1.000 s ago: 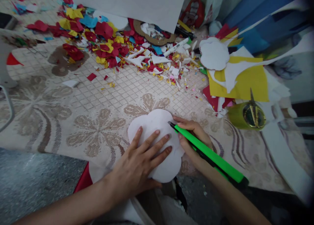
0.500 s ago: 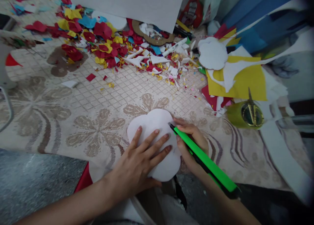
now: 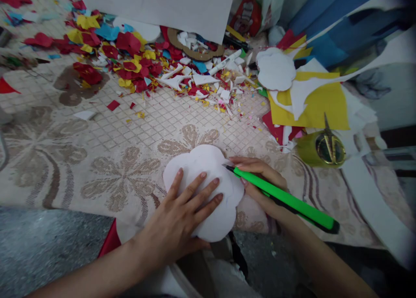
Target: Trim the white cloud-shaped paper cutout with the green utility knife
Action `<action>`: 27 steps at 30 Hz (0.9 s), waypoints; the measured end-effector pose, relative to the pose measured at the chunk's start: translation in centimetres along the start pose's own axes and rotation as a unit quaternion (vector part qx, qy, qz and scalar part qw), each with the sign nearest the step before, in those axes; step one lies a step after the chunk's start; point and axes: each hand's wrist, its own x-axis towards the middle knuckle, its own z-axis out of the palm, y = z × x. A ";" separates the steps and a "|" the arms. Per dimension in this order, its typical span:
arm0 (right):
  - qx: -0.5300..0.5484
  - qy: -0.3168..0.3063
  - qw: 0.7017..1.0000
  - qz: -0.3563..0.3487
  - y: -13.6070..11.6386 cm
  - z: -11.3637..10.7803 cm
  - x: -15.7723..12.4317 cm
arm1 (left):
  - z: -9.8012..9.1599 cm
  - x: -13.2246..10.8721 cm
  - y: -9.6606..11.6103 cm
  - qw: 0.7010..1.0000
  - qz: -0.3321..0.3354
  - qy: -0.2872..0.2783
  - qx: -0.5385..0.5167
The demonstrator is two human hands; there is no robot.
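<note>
My left hand (image 3: 182,217) lies flat with fingers spread on a white cloud-shaped cutout (image 3: 201,161) that rests on the patterned tablecloth (image 3: 97,159). My right hand (image 3: 260,183) grips a bright green utility knife (image 3: 286,199). The knife's dark tip touches the right side of the white cutout, just beyond my left fingertips.
A heap of red, yellow, blue and white paper scraps (image 3: 146,63) covers the far side. A second white cloud shape (image 3: 275,70) lies on yellow sheets (image 3: 321,107) at the right. A green cup with scissors (image 3: 321,148) stands near my right hand. A large white sheet (image 3: 162,3) leans behind.
The knife's handle has swung lower and further right, lying flatter. The view has shifted slightly. My left hand stays pressed on the cutout.
</note>
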 end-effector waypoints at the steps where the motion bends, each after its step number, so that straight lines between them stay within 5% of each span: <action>1: -0.001 -0.009 1.000 -0.006 0.2 -0.1 0.1 | 0.0 0.0 0.0 1.000 0.001 -0.001 -0.002; 12: -0.001 -0.081 0.996 -0.043 0.6 -0.7 0.7 | 0.0 -0.2 0.0 1.000 0.001 -0.008 -0.009; 27: -0.006 -0.104 0.992 -0.065 1.0 -1.0 1.4 | 0.0 -0.2 0.1 1.000 0.000 -0.004 0.007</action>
